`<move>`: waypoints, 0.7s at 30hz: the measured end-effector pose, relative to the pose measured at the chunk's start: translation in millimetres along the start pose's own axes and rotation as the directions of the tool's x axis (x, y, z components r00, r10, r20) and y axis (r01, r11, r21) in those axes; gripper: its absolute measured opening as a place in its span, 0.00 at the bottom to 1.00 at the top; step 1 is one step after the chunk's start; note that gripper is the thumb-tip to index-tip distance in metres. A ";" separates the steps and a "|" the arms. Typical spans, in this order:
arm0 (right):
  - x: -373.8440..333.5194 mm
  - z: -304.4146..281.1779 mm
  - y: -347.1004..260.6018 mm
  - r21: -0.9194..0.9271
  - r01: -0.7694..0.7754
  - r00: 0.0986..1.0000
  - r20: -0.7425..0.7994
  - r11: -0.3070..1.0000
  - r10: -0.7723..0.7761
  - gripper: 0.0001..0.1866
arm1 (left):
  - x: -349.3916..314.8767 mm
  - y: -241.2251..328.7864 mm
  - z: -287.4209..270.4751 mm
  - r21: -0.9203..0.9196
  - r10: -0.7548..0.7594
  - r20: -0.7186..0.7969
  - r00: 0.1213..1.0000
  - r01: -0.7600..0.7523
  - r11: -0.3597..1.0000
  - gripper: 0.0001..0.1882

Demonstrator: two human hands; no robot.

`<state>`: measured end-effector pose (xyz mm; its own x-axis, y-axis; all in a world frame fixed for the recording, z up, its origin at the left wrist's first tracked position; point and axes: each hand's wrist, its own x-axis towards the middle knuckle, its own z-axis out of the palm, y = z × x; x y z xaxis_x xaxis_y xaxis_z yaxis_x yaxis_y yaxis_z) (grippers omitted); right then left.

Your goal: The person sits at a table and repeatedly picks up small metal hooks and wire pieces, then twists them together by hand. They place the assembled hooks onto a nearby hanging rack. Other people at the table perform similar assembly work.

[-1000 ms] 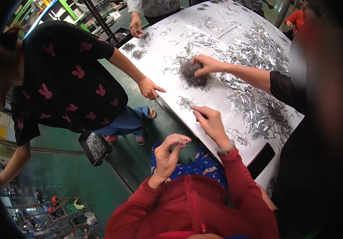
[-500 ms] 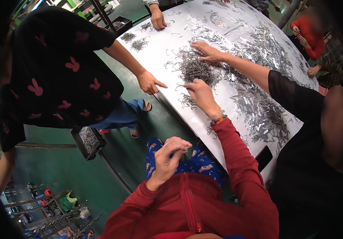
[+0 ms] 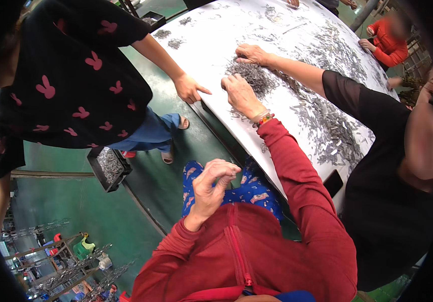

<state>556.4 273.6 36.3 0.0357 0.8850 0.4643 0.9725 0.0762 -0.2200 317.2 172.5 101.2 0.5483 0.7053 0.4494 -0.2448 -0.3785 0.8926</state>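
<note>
The right hand (image 3: pixel 242 95) is sitting at the near-left edge of a pile of bent wire hooks (image 3: pixel 258 79), its fingers bending narrowly downward; the pile is lying on the white tabletop (image 3: pixel 196 55). The left hand (image 3: pixel 210 186) is hanging before the red jacket (image 3: pixel 201 246), thumb and fingertips nearly meeting. Whether either hand is gripping a hook, I cannot tell. A co-worker's hand (image 3: pixel 251 54) is resting at the pile's far edge.

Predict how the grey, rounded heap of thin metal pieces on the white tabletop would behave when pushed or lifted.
The heap would probably tangle, as its thin pieces overlap densely. Lifted, it may shed some, since nothing visibly binds them. Pushed, its edges might slide on the smooth-looking white tabletop.
</note>
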 end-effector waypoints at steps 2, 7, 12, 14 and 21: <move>-17.8 -8.5 0.4 0.190 -0.064 0.994 -0.076 0.980 0.080 0.05 | -2.6 -1.2 -0.8 -0.041 -0.024 -0.013 1.000 0.023 0.999 0.06; -55.7 -15.4 -11.7 0.171 -0.172 0.985 -0.003 0.970 0.175 0.07 | -5.6 -2.3 2.3 -0.072 -0.059 -0.016 0.998 0.058 0.996 0.06; -94.4 -54.0 -9.7 0.306 -0.328 0.899 -0.188 0.894 0.395 0.12 | -7.7 -1.6 5.8 -0.165 -0.033 -0.036 0.999 0.026 0.986 0.04; -122.3 -80.3 9.4 0.246 -0.534 0.799 -0.165 0.809 0.578 0.10 | -8.4 -3.3 6.3 -0.167 -0.040 -0.020 0.999 0.036 0.985 0.04; -216.2 -116.6 80.6 -0.066 -0.538 0.843 -0.075 0.840 0.533 0.06 | -8.7 -7.0 4.8 -0.147 -0.039 0.039 0.999 0.044 0.988 0.05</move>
<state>653.9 34.9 18.2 0.5660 0.7519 0.3381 0.8134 -0.4424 -0.3779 317.9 166.1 90.9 0.5878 0.6957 0.4128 -0.3353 -0.2549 0.9070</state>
